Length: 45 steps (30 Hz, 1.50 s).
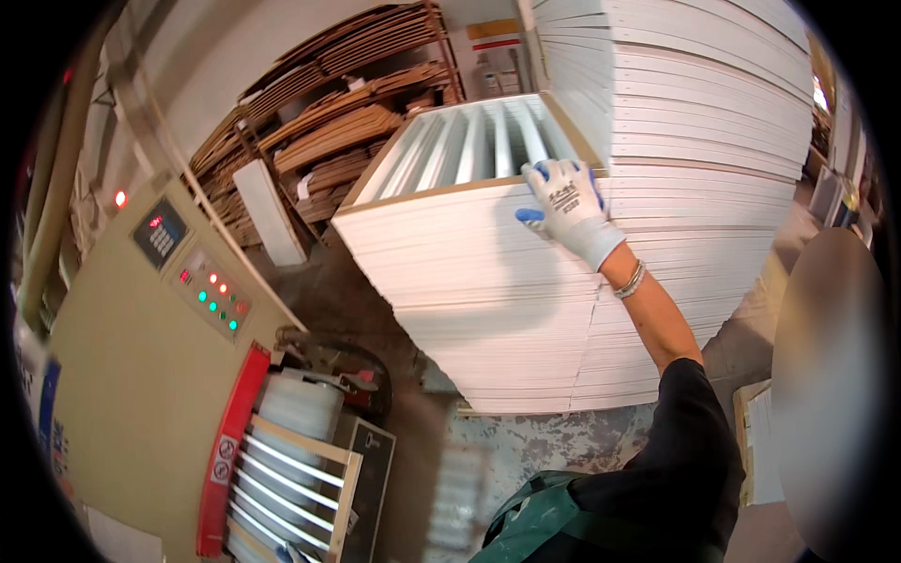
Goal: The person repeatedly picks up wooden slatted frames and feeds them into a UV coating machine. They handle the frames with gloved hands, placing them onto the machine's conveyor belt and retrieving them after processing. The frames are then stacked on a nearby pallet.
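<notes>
My right hand (566,202), in a white glove with blue fingertips, reaches to the near edge of a slatted frame (450,189) on top of a tall white stack (479,281). Its fingers curl over the brownish rim while the thumb lies against the outer side. White slats run across inside that frame. At the lower left, another slatted frame (349,488) sticks out from a machine's rollers. A small part of my gloved left hand (290,554) shows by its slats at the bottom edge; most of this hand is out of the picture.
The beige machine (122,310) with lit buttons and a red guard (230,450) stands on the left. Piled brown boards (347,122) fill a rack at the back. A taller white stack (704,103) rises on the right. A blurred rounded object (831,394) stands close at right.
</notes>
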Tool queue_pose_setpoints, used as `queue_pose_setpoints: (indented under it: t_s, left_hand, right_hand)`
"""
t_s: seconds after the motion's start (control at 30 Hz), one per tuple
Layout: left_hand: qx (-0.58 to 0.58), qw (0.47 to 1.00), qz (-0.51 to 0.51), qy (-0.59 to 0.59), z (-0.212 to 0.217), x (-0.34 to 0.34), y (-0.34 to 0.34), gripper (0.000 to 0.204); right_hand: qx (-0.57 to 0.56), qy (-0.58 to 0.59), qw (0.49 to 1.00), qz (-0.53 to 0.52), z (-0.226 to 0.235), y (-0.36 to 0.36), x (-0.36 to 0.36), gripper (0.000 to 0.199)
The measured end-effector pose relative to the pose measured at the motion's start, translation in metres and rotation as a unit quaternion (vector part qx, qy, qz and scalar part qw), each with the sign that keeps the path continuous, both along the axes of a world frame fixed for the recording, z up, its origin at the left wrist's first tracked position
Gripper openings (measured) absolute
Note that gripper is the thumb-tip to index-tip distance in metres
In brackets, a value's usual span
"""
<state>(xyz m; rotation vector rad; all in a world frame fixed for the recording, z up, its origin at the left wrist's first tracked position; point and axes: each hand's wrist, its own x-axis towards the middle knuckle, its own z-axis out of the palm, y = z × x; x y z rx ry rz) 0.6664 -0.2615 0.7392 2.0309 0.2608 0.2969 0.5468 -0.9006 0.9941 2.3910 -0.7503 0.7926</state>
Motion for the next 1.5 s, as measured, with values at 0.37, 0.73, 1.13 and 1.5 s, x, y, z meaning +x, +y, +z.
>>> queue_pose_setpoints:
  t_s: [0.37,0.73,1.13,1.5]
  left_hand:
    - [-0.09,0.899,-0.385,-0.188,0.184,0.111,-0.267,0.047]
    - [-0.195,0.859,-0.433,-0.193,0.248,0.221,-0.401,0.058]
    - [0.218,0.896,-0.354,-0.159,0.296,0.21,-0.48,0.045]
    - [0.176,0.928,-0.324,-0.041,0.264,0.099,-0.335,0.03]
  right_hand:
    - [0.035,0.061,0.994,0.084,0.018,-0.044,-0.004,0.052]
    - [0.031,-0.039,0.982,0.183,0.01,-0.05,-0.005,0.038]
    - [-0.118,-0.039,0.937,0.327,-0.01,-0.01,-0.019,0.025]
    - [-0.093,-0.082,0.895,0.429,-0.035,0.034,-0.09,0.027]
